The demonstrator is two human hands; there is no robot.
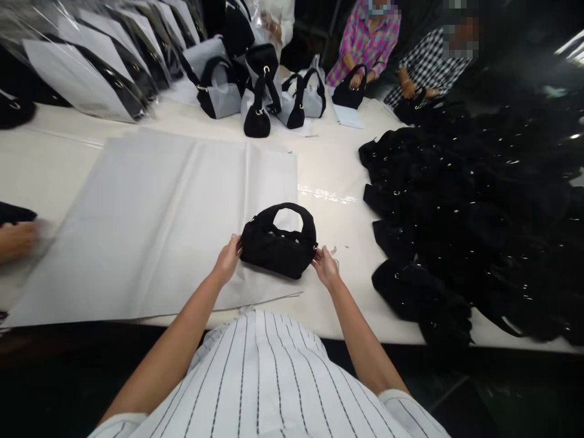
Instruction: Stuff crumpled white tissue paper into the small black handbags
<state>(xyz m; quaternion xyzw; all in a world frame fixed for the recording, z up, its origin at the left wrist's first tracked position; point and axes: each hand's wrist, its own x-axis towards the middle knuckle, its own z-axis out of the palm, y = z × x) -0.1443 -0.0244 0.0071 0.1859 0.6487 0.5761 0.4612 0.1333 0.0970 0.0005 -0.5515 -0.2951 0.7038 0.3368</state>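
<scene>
A small black handbag with a rounded top handle and metal rings at its ends is between my hands, over the right edge of the large white paper sheets. My left hand grips the bag's left end, fingers closed at its edge. At the opposite end my right hand has its fingers closed on the lower right corner, near a ring. The fingertips are partly hidden behind the bag.
A big heap of black handbags covers the table's right side. Bags with grey wrapping stand at the back, beside plastic-covered bags at the far left. Two people in checked shirts handle bags across the table. Another person's hand shows at left.
</scene>
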